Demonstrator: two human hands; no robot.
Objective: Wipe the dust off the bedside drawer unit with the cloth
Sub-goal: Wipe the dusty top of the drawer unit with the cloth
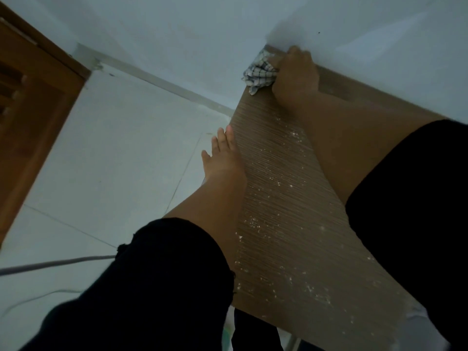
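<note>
The bedside drawer unit (283, 214) shows its brown wood-grain top, speckled with white dust, running from the near edge to the wall. My right hand (295, 72) presses a white checked cloth (259, 73) onto the top's far left corner, right against the wall. The cloth bunches out to the left of the hand. My left hand (222, 158) rests flat on the unit's left edge, fingers spread, holding nothing. Both forearms come out of black sleeves.
A pale wall (228, 26) stands behind the unit. White floor tiles (114, 153) lie to the left, with a brown wooden door (30, 102) at the far left. A grey cable (50, 266) crosses the floor near my left sleeve.
</note>
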